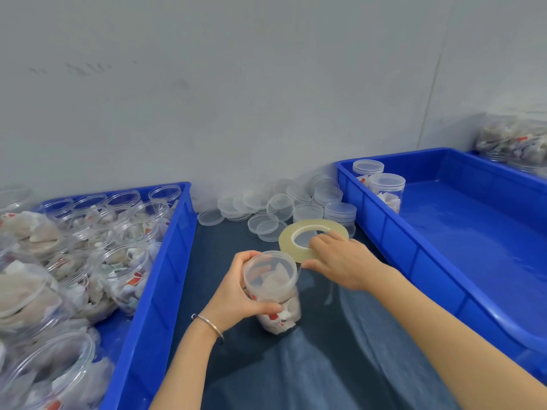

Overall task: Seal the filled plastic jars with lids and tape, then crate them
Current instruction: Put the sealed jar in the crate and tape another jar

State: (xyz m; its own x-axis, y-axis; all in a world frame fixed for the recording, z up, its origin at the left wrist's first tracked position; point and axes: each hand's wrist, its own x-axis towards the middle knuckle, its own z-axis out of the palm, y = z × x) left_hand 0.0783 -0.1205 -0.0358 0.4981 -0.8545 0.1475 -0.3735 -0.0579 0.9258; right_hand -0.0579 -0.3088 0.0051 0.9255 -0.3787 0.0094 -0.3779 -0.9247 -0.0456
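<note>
A clear plastic jar [276,294] filled with white packets stands tilted on the dark table, with a translucent lid [270,272] on top. My left hand [236,294] grips the jar around its side, fingers curled at the lid rim and lower body. My right hand [340,258] holds a roll of clear tape [296,232], fingers through its hole, right beside the lid's rim. A blue crate [444,220] on the right holds two lidded jars [384,187] in its far left corner.
A blue crate [174,261] on the left is packed with several open filled jars [124,261]. A heap of loose clear lids [278,205] lies against the wall behind the tape. Another bin with filled jars [515,140] sits at far right.
</note>
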